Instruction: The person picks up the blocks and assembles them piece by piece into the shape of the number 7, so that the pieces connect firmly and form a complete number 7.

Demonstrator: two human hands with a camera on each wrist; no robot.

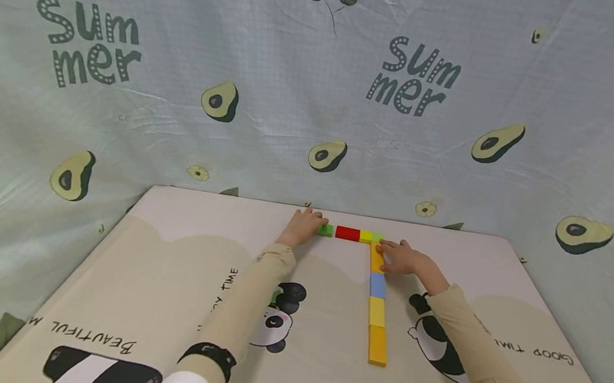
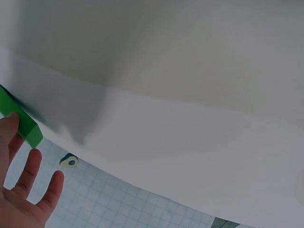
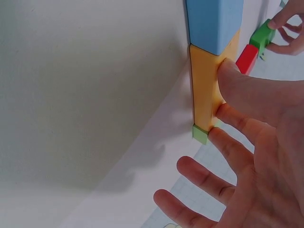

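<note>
At the far side of the table, my left hand (image 1: 303, 228) pinches a green block (image 2: 21, 121) between thumb and fingers. A narrow gap parts that block from a red block (image 1: 347, 233). Beyond the red one, a yellow block (image 1: 366, 237) and a light green block (image 1: 378, 237) continue the row to the right. My right hand (image 1: 403, 258) touches the right side of an orange block (image 3: 205, 85) with thumb and fingertips, its other fingers spread. From there a column runs toward me: a blue block (image 1: 378, 285), a yellow block (image 1: 377, 312) and another orange block (image 1: 378, 346).
The table's cover (image 1: 170, 290) carries printed pandas and lettering. Behind the far edge hangs a pale curtain (image 1: 276, 61) with avocado prints. A dark band (image 1: 211, 354) circles the left forearm.
</note>
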